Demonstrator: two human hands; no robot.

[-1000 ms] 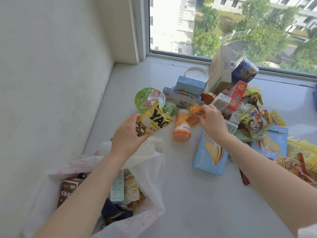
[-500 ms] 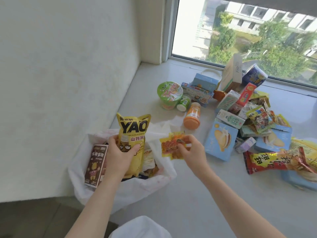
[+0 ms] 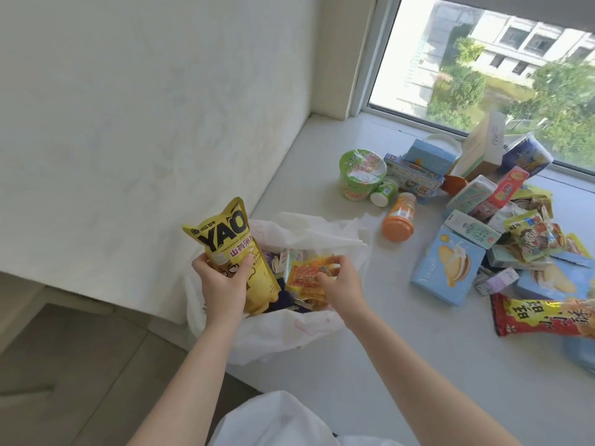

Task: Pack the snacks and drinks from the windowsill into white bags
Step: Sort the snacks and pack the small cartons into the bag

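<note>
A white plastic bag (image 3: 289, 329) sits open at the windowsill's near left edge, with several snacks inside. My left hand (image 3: 222, 281) grips a yellow "YAO" chip bag (image 3: 231, 243) upright, its lower end inside the bag's mouth. My right hand (image 3: 338, 278) pinches a small orange snack packet (image 3: 306, 275) just above the bag's contents. Further right on the sill lie an orange bottle (image 3: 399, 215), a green noodle cup (image 3: 360, 173), a blue cake box (image 3: 447, 268) and a red snack pack (image 3: 544, 317).
A heap of boxes, cartons and packets (image 3: 502, 201) covers the sill (image 3: 402, 349) toward the window (image 3: 483, 59). A white wall (image 3: 145, 107) rises on the left. The floor (image 3: 64, 365) lies below the sill's edge. Another white bag (image 3: 273, 420) shows at the bottom.
Both hands have carried their packets from the pile back to the white bag and lowered them into its mouth. The view has swung left and down.
</note>
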